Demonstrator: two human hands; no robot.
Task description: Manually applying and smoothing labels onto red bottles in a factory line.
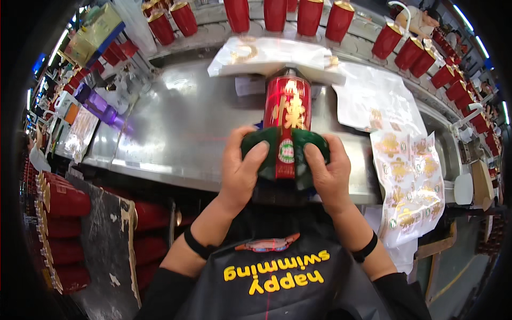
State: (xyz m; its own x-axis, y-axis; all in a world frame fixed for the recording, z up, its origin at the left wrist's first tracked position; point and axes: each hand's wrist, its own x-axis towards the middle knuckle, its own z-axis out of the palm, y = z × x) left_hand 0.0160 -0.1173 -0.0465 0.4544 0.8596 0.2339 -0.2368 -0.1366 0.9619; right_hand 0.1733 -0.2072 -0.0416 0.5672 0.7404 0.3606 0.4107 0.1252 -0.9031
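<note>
A glossy red bottle (273,106) with gold characters lies in front of me, its far end against a white-covered stand (250,58). Toward me runs a narrow red strip bearing a round green-and-white emblem (286,152). Dark green smooth pieces (256,143) show on both sides of the strip; I cannot tell whether they are one piece or two. My left hand (241,168) pinches the green on the left, thumb on top. On the right, my right hand (330,170) grips the green the same way. The fingers underneath are hidden.
A metal worktop (181,128) spreads around the bottle. Sheets of gold decals (408,181) hang over its right edge, beside a white sheet (373,98). A purple bottle (101,109) lies at left. Red vessels (309,18) line a conveyor behind; more red ones (66,200) are stacked lower left.
</note>
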